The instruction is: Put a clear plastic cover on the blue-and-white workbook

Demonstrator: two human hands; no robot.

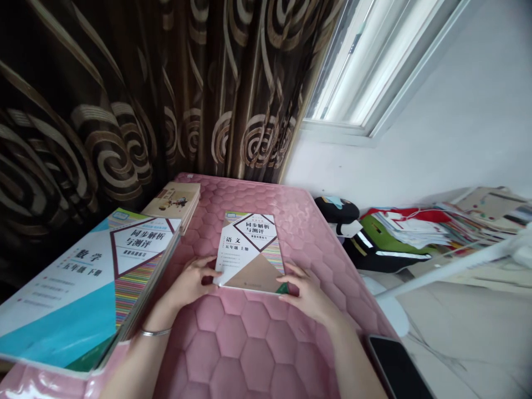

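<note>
A thin workbook with a white, tan and striped cover lies flat in the middle of a pink quilted surface. My left hand grips its near left corner, thumb on the cover. My right hand holds the near right corner, fingers curled round the edge. A silver bangle sits on my left wrist.
A stack of workbooks with a blue and white top cover lies at the left, a smaller pile of books behind it. A dark phone rests at the right edge. Brown patterned curtains hang behind; cluttered papers and bags sit at right.
</note>
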